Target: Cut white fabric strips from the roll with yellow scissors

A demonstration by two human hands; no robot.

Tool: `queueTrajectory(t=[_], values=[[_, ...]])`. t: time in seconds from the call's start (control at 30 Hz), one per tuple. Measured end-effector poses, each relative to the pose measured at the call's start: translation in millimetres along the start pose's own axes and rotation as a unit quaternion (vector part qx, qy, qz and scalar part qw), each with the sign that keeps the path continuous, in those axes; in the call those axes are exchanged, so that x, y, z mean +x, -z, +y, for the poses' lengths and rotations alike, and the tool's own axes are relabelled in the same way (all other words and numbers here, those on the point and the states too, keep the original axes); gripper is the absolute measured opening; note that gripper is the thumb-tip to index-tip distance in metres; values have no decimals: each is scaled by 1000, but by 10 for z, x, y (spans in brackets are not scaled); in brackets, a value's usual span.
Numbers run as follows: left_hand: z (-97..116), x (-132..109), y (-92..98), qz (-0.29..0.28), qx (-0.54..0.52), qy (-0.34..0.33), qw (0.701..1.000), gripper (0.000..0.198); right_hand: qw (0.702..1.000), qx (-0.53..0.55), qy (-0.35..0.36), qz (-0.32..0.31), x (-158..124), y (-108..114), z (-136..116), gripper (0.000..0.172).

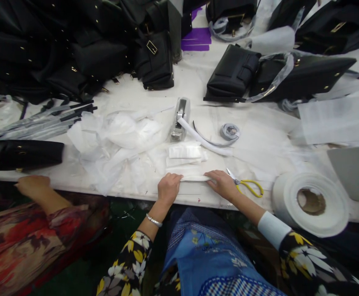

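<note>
A narrow white strip of folded wrapping material stretches between my hands at the table's front edge. Its left end is pinched in my left hand, which wears a silver bangle on the wrist. My right hand grips the other end. Just beyond the strip lies a small stack of white folded pieces. Yellow-handled scissors rest right of my right hand, blades pointing toward it. Behind the stack is a plastic-wrapped stapler-like tool, with a white strap curving beside it.
A large white roll stands at the right front edge. Crumpled clear wrapping spreads to the left. Black bags lie across the back, more piled at left. A coiled grey strap sits mid-table. A co-worker's hand is at far left.
</note>
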State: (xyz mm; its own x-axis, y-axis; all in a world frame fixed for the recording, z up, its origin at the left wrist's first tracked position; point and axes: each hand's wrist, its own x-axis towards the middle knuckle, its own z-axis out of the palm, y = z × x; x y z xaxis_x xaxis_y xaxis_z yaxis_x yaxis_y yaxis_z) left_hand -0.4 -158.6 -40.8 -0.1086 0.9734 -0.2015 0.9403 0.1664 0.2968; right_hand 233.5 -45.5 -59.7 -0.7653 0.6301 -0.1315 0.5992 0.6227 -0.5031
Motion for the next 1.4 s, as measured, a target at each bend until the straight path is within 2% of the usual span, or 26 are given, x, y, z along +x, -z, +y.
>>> queueTrajectory(t=[0.1,0.23,0.37,0.5,0.87,1.0,1.2,1.3,1.4], values=[[9,9,24,-24,-2,7,1000,28,997,59,-38,-15,11,7,52,24],[10,48,42,-37,-2,7,999,28,995,65,-60,-49,90,72,66,25],[1,83,47,-33,-5,5,999,27,996,41,-36,-68,156,137,55,26],[-1,93,47,-29,-7,4,1000,27,997,54,-1,-58,171,146,65,31],[14,101,75,-41,-1,11,999,28,993,111,17,-35,228,104,70,31],[-8,164,117,-72,-6,25,997,27,991,126,-6,-38,272,102,76,31],[-128,337,239,-117,-51,55,990,24,979,185,-28,-81,357,181,114,31],[-174,430,318,-150,-89,51,983,27,970,213,-29,-109,412,216,152,30],[-184,515,362,-186,-89,37,978,28,972,196,-32,-123,460,204,195,30]])
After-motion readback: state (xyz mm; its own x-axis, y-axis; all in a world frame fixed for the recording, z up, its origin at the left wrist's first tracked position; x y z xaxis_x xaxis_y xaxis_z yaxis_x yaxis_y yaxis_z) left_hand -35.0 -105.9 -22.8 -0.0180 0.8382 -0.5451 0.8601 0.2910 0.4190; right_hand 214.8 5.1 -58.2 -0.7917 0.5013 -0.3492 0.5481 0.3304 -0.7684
